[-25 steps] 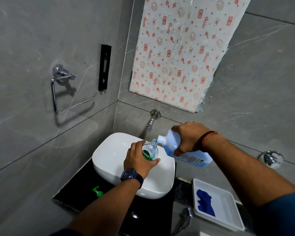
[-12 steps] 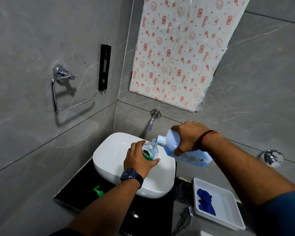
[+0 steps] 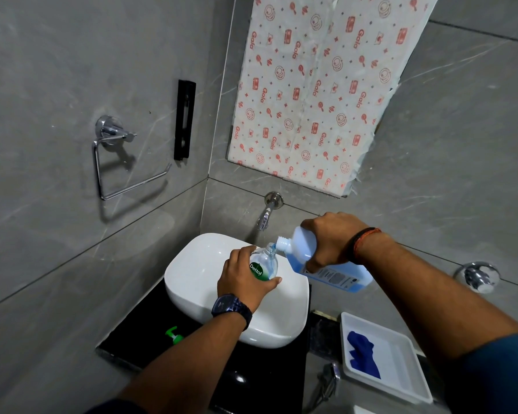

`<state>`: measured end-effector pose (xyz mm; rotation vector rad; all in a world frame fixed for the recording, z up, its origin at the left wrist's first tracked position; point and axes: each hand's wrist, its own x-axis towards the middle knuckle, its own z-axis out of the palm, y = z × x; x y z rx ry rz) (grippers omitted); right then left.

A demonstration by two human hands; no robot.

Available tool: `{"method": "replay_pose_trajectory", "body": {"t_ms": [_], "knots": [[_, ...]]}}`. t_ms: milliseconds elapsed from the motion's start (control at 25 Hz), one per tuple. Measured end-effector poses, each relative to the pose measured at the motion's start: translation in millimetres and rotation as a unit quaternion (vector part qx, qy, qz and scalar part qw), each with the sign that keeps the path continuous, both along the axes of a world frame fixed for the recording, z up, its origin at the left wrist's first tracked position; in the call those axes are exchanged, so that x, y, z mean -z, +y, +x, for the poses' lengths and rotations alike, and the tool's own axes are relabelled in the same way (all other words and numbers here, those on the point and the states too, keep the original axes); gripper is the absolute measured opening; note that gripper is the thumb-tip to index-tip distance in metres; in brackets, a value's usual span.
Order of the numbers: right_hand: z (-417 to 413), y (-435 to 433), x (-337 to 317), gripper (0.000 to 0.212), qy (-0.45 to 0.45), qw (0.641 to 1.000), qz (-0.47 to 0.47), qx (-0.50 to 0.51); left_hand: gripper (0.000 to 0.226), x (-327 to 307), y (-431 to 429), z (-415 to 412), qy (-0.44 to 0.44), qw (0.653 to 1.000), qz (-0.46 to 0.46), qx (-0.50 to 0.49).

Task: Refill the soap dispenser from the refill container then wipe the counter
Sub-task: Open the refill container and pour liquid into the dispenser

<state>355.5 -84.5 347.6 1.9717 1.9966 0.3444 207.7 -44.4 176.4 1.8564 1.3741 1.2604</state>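
Dim, even light falls from overhead; the towel ring casts a soft shadow, the black counter shows one glare spot, and wall lines bow at the edges.

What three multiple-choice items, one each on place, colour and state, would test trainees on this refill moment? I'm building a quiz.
1. Where does the green pump head lie?
A. on the black counter, left of the basin
B. in the white tray
C. on the dispenser

2. What colour is the cloth in the tray?
A. red
B. blue
C. white

3. How is the refill container held?
A. upright
B. tilted, mouth at the soap dispenser
C. lying in the basin

Answers: 1 A, it rests by the basin; 2 B, plainly blue; 3 B, the right hand tips it while the left hand steadies the dispenser.
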Motion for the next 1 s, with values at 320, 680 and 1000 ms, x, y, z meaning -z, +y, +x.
{"method": "replay_pose_trajectory", "body": {"t_ms": [320, 680, 1000], "knots": [[-3.4, -2.3, -3.7, 0.068, 0.004, 1.000, -0.002, -0.002, 0.079, -0.5, -0.3, -0.4, 0.001, 1.000, -0.001, -0.005], [-4.7, -1.6, -5.0, 0.068, 0.004, 1.000, -0.006, -0.003, 0.079, -1.2, 0.6, -1.0, 0.006, 1.000, -0.002, -0.007], [-5.3, -1.4, -5.3, 0.068, 0.007, 1.000, -0.011, -0.002, 0.080, 1.3, 1.2, 0.1, 0.007, 1.000, -0.002, -0.010]]}}
